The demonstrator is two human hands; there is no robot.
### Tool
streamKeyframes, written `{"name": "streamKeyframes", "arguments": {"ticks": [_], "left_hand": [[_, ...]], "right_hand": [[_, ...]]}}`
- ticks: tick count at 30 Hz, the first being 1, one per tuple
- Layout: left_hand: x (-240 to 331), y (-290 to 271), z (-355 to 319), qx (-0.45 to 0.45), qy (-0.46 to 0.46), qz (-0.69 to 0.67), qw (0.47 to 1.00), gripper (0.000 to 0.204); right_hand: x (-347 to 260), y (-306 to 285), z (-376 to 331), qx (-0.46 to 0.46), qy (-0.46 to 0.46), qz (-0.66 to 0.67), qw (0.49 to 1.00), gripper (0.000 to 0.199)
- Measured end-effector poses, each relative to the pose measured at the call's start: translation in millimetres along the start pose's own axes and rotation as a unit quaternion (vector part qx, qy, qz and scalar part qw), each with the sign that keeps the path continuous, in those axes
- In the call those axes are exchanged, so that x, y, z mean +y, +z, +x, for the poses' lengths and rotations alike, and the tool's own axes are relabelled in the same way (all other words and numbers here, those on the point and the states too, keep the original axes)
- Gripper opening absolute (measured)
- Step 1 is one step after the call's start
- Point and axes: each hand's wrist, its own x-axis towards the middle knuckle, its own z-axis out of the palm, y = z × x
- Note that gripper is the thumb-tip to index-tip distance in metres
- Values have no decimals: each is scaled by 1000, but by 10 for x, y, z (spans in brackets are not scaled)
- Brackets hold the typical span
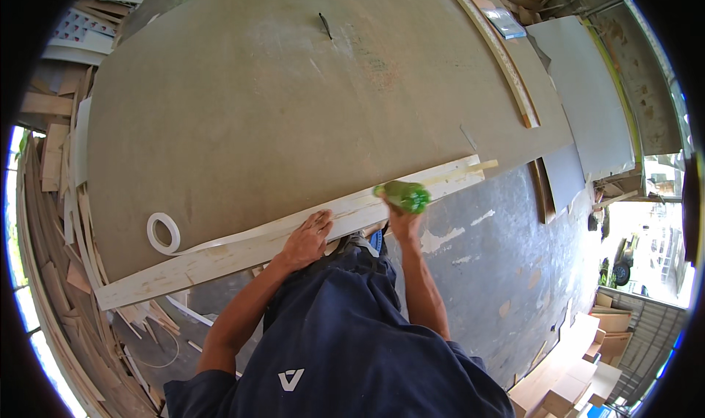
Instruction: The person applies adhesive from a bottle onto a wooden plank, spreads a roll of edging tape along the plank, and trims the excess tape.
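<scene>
A long pale wooden board (198, 267) lies along the near edge of the table. My left hand (308, 239) rests on it, fingers laid over a white strip that runs back to a roll of white edge banding (163, 233). In my right hand (403, 223) is a green see-through bottle (407, 196), tipped over with its neck toward the left above the board. Motion blurs the bottle a little, and I cannot tell whether anything is coming out of it. Beyond the bottle, a thin yellowish strip (481, 168) sticks out past the board's right end.
The wide brown tabletop (220, 109) carries a slim black tool (325, 26) and a long narrow wooden strip (507, 65) at the far right. Wood offcuts (48, 271) are heaped at the left. Panels (580, 87) stand at the right, and cardboard boxes (576, 385) at the lower right.
</scene>
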Motion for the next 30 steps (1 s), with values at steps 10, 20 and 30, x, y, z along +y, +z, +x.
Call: {"name": "streamKeyframes", "arguments": {"ticks": [10, 20, 30], "left_hand": [[7, -16, -36, 9, -18, -28, 999, 49], [23, -18, -81, 11, -31, -20, 999, 50], [-25, 11, -100, 28, -26, -94, 995, 50]], "right_hand": [[309, -556, 359, -18, -52, -44, 997, 29], [-248, -80, -10, -127, -41, 26, 991, 34], [-135, -302, 360, 34, -22, 48, 998, 19]]}}
